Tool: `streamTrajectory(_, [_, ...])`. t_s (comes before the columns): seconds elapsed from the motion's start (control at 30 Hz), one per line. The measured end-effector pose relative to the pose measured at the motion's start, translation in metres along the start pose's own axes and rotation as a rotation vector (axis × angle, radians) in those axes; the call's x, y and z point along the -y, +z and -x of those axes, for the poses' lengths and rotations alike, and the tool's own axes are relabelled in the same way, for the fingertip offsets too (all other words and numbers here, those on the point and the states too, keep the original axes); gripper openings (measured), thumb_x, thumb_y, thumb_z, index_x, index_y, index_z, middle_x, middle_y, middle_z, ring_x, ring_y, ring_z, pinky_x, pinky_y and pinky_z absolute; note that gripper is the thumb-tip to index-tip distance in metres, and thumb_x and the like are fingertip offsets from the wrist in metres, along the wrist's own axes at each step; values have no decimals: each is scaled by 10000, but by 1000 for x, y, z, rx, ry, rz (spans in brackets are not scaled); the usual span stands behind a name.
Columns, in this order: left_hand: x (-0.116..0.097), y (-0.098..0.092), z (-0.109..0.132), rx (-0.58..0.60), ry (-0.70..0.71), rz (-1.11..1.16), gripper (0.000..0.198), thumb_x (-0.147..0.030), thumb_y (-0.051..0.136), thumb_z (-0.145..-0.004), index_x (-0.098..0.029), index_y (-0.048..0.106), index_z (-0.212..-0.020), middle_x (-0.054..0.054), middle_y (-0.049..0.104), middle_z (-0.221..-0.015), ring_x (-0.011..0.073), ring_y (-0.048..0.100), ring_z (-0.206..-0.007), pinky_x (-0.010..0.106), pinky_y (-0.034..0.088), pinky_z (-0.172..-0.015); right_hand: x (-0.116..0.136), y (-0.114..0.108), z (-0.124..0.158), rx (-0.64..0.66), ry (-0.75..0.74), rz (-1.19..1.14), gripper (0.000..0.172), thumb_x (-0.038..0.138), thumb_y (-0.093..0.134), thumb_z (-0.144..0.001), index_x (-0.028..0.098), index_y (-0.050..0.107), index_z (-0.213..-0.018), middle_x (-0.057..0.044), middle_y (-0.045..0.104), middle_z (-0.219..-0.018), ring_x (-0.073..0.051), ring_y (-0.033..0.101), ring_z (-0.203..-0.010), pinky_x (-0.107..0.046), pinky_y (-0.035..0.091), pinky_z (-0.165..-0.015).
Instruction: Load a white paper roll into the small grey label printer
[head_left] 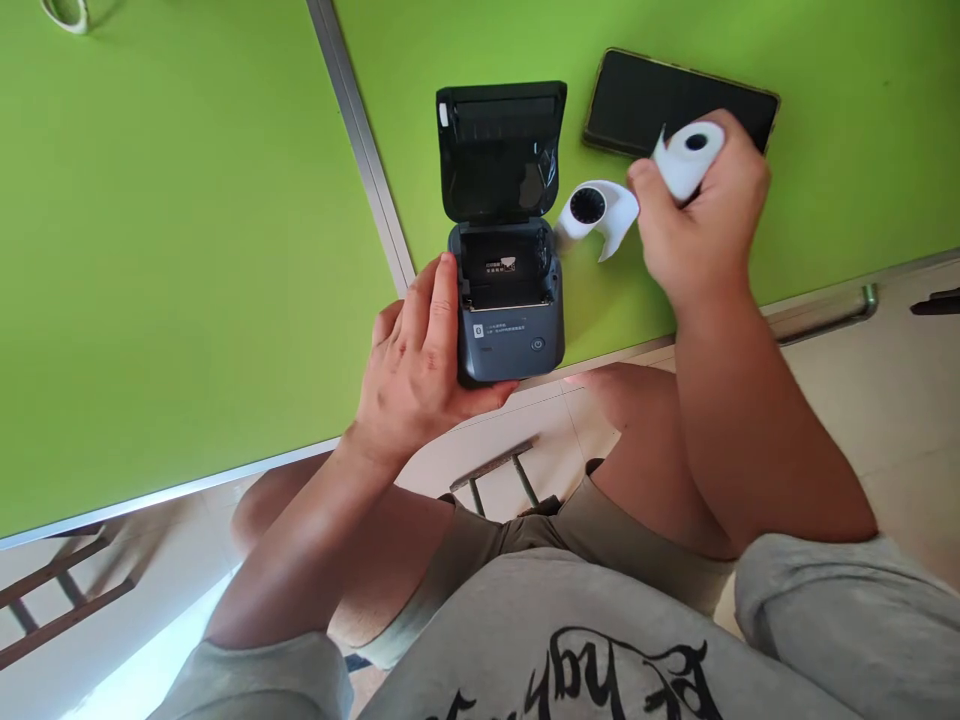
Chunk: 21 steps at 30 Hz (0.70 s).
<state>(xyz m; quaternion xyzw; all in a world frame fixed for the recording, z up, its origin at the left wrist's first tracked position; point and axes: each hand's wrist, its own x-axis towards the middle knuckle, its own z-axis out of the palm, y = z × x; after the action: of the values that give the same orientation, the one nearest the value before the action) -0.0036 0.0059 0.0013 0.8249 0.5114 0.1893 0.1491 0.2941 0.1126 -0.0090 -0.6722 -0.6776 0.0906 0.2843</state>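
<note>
My left hand (420, 360) grips a dark grey label printer (510, 340) by its left side and front edge, near the table's edge. The printer's lid (501, 150) stands up, and its paper bay shows no roll inside. In my right hand (705, 220) is a white paper roll (690, 160) with a dark core hole, held over the phone's lower right part. A second white roll (611, 215), with a black core and a loose curling end, lies on the table between the printer and my right hand.
A dark phone (645, 100) in a case lies behind my right hand. A metal strip (360, 140) divides the green tabletop (187, 250). At the upper left is part of a white ring (71, 15). Wooden stools (67, 590) stand below the table.
</note>
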Motion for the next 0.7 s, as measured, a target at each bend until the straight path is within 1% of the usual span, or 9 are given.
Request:
streamTrajectory(0.03, [0,0,0,-2,2,1,1264,-966,538,-786,-135,230,-1687,239,451,-1656,434,484,-1505,491,458,-1146,3,0,1,-21,59,36,161,212,689,-907,209,532,-944,-136,618,-1062,-201,548,-962,-371,390,-882])
streamTrajectory(0.07, [0,0,0,-5,6,3,1261,-965,533,-789,-131,231,-1685,243,455,-1653,435,491,-1498,492,458,-1144,8,0,2,-75,128,51,214,208,752,-862,210,548,-927,-134,620,-1068,-206,559,-969,-370,394,-899])
streamTrajectory(0.1, [0,0,0,-8,10,4,1258,-964,530,-793,-129,231,-1685,245,456,-1651,435,500,-1491,493,458,-1144,13,-1,3,-85,155,56,239,199,781,-839,212,561,-932,-134,621,-1090,-208,569,-984,-368,396,-920])
streamTrajectory(0.2, [0,0,0,-1,10,8,1257,-955,544,-795,-131,218,-1686,249,446,-1657,434,512,-1478,500,459,-1144,24,-3,7,-25,110,35,240,173,762,-852,229,571,-986,-135,626,-1155,-209,581,-1031,-363,394,-962])
streamTrajectory(0.27, [0,0,0,11,5,9,1267,-948,565,-789,-126,210,-1686,253,433,-1663,440,494,-1490,509,458,-1145,24,-4,9,-14,72,11,246,161,740,-855,242,560,-1001,-127,644,-1150,-201,580,-1031,-349,398,-952])
streamTrajectory(0.43, [-1,0,0,14,5,23,1256,-940,580,-788,-138,215,-1683,244,420,-1673,438,456,-1521,504,446,-1163,18,-2,11,-47,-8,-69,359,159,737,-807,231,533,-1093,-96,678,-1095,-171,581,-907,-322,423,-837])
streamTrajectory(0.57, [0,1,0,7,24,-16,1244,-945,510,-826,-72,232,-1667,278,433,-1651,426,478,-1503,484,448,-1153,18,-1,12,-33,-1,-43,473,168,774,-737,264,530,-1129,-27,681,-993,-187,579,-822,-345,441,-807])
streamTrajectory(0.63, [0,2,0,-3,37,-45,1255,-947,499,-831,-37,244,-1656,298,446,-1632,419,493,-1491,466,451,-1142,17,0,14,-17,0,-53,502,162,763,-731,293,520,-1151,-5,693,-968,-208,598,-818,-369,459,-821])
streamTrajectory(0.7, [1,2,1,-22,55,-66,1267,-946,508,-827,-20,249,-1651,311,464,-1611,413,514,-1473,452,452,-1130,13,1,15,-12,-24,-117,556,184,782,-739,311,498,-1200,-11,714,-1029,-234,643,-907,-410,490,-904])
